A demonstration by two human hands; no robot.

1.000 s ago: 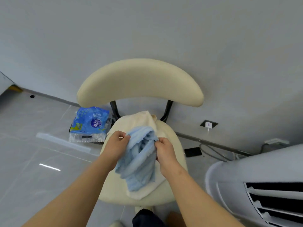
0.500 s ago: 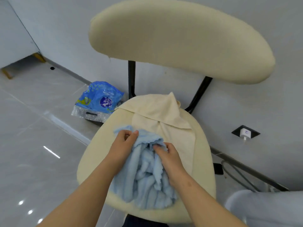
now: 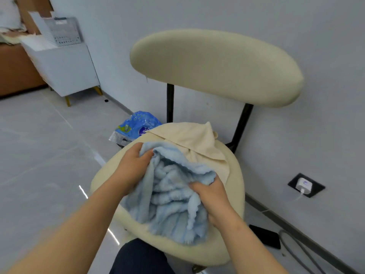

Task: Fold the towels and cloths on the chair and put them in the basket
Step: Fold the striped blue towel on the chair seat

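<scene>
The left hand and right hand each grip an edge of the bunched blue towel on the chair seat. Its near end reaches the seat's front rim, so a loose lift could spill it to the floor or drag off the cream cloth beneath.

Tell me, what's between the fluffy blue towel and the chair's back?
The cream cloth lies there on the seat, between blue towel and backrest, in the head view.
</scene>
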